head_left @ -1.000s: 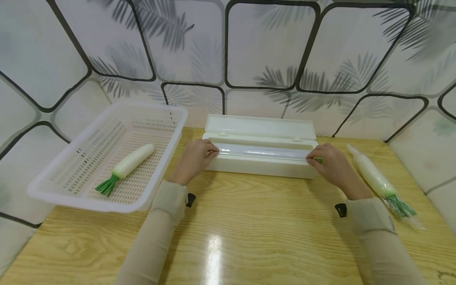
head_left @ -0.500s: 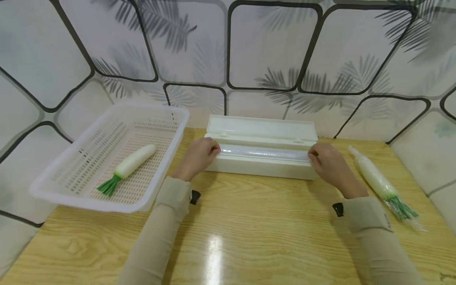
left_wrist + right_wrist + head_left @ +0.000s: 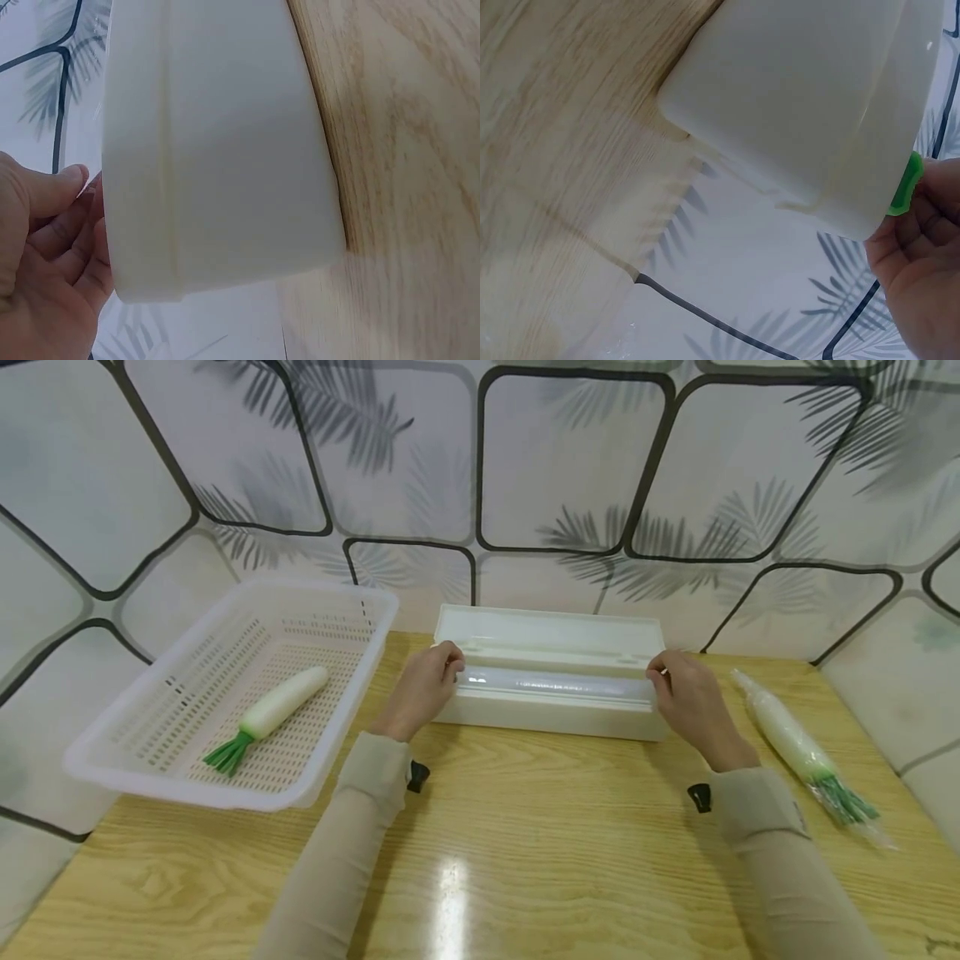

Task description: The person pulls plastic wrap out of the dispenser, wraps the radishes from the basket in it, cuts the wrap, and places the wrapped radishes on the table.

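Note:
A long white cling film dispenser box (image 3: 547,720) stands at the back of the table with its lid (image 3: 547,633) tipped back. The roll of clear cling film (image 3: 555,683) shows inside it. At the box's left end, my left hand (image 3: 423,689) pinches the film's edge between thumb and fingers; in the left wrist view the thumb (image 3: 56,187) meets the fingertips behind the box wall. My right hand (image 3: 690,702) pinches the film at the right end, close by a green slide cutter (image 3: 906,184) on the rim, seen in the right wrist view.
On the left, a white perforated basket (image 3: 187,797) holds a white radish (image 3: 281,703) with cut green stems. To the right lies another radish (image 3: 795,735) wrapped in clear film. A patterned wall (image 3: 570,468) rises right behind the box.
Both hands have shifted slightly up and back at the box's ends. The green cutter, visible by the right hand a second ago, is now hidden in the head view.

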A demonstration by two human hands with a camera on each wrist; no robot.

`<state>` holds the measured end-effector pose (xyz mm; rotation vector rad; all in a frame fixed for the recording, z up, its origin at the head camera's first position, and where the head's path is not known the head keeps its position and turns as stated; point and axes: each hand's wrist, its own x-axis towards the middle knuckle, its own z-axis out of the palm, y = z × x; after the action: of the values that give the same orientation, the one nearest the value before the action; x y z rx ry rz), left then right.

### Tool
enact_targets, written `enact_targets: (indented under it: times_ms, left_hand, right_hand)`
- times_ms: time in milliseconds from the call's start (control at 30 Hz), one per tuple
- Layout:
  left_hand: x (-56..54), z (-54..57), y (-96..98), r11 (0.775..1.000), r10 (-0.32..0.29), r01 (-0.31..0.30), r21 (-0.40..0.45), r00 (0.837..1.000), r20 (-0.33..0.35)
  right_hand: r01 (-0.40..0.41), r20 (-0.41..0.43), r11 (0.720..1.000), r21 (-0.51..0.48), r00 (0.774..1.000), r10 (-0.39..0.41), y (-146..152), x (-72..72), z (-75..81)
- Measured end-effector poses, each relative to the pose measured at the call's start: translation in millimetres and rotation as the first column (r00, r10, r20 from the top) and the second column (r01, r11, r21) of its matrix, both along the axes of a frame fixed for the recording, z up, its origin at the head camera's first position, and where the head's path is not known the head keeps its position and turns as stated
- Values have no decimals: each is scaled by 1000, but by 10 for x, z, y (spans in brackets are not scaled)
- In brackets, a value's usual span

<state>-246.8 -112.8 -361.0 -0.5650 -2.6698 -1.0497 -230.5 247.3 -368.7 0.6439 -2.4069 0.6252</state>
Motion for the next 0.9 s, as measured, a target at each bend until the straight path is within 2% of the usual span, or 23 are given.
enact_targets:
  times_ms: [133, 300, 533, 700, 900]
  left_hand:
    - [8, -2, -4, 998, -1, -1, 62, 999, 44]
    - [23, 1, -21, 996, -22, 18, 86, 999, 36]
    - [43, 23, 4, 1000, -12, 11, -15, 996, -87]
    - [75, 86, 18, 1000, -13, 16, 14, 990, -143]
    - [92, 151, -10, 999, -8, 18, 49, 983, -183]
  right_hand:
    - [-19, 81, 999, -26, 996, 21, 17, 10, 25]
    - [-59, 121, 998, -29, 991, 62, 38, 11, 60]
    - [-56, 15, 998, -18, 998, 56, 31, 5, 59]
    - [-46, -55, 998, -44, 998, 43, 20, 13, 104]
    - [-58, -77, 996, -70, 996, 53, 24, 23, 204]
